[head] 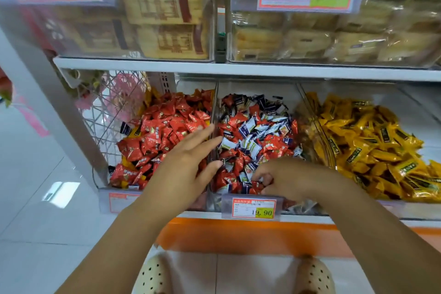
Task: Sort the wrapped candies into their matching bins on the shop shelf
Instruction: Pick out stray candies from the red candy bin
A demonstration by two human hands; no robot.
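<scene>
Three clear bins sit side by side on the lower shelf. The left bin (105,194) holds mostly red wrapped candies (162,131) with a few yellow and dark ones at its edges. The middle bin (216,200) holds red candies mixed with blue-and-white candies (248,143). The right bin (307,112) holds yellow candies (372,145). My left hand (188,167) hovers flat with fingers spread over the divider between the left and middle bins, holding nothing. My right hand (281,178) reaches into the front of the middle bin, its fingers pinched on a red candy (259,184).
A price tag reading 19.90 (254,206) hangs on the middle bin's front. The upper shelf (238,69) carries clear boxes of packaged pastries (167,14) with 8.00 tags. A wire rack (117,107) stands left of the bins. An orange shelf base (238,238) and my shoes (152,274) are below.
</scene>
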